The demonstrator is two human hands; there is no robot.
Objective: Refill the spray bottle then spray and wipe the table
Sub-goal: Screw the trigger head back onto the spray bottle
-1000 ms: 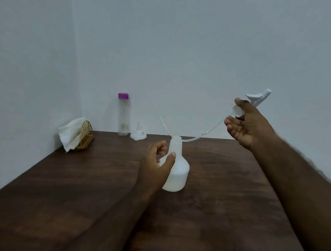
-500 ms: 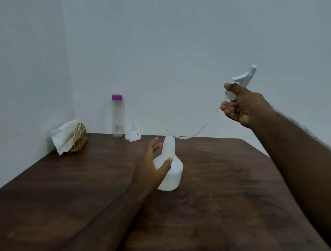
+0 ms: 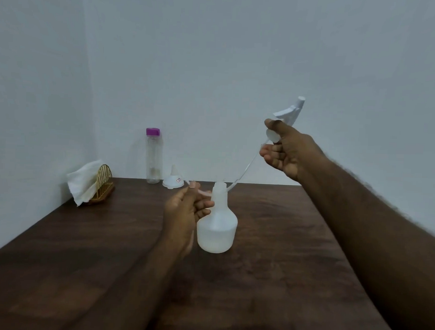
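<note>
- Table (image 3: 269, 277): dark wood, set into a corner of pale walls.
- Left hand (image 3: 187, 208): thumb and fingers curled, seemingly pinching the free end of the tube just left of the bottle neck; blurred.
- Bottle (image 3: 216, 226): white, translucent, upright at mid-table, neck uncapped, just right of the left hand.
- Tube (image 3: 246, 168): thin and clear, running from the sprayer down behind the bottle neck.
- Right hand (image 3: 288, 150): raised above the table's right side, fingers and thumb wrapped round the sprayer's collar.
- Sprayer (image 3: 291, 112): white, off the bottle, nozzle up.
- Funnel (image 3: 172, 180): white, mouth down, at the far edge.
- Flask (image 3: 153, 157): clear, purple cap, upright just left of the funnel.
- Rack (image 3: 103, 183): gold wire, far left corner, holding white napkins (image 3: 84, 182).
</note>
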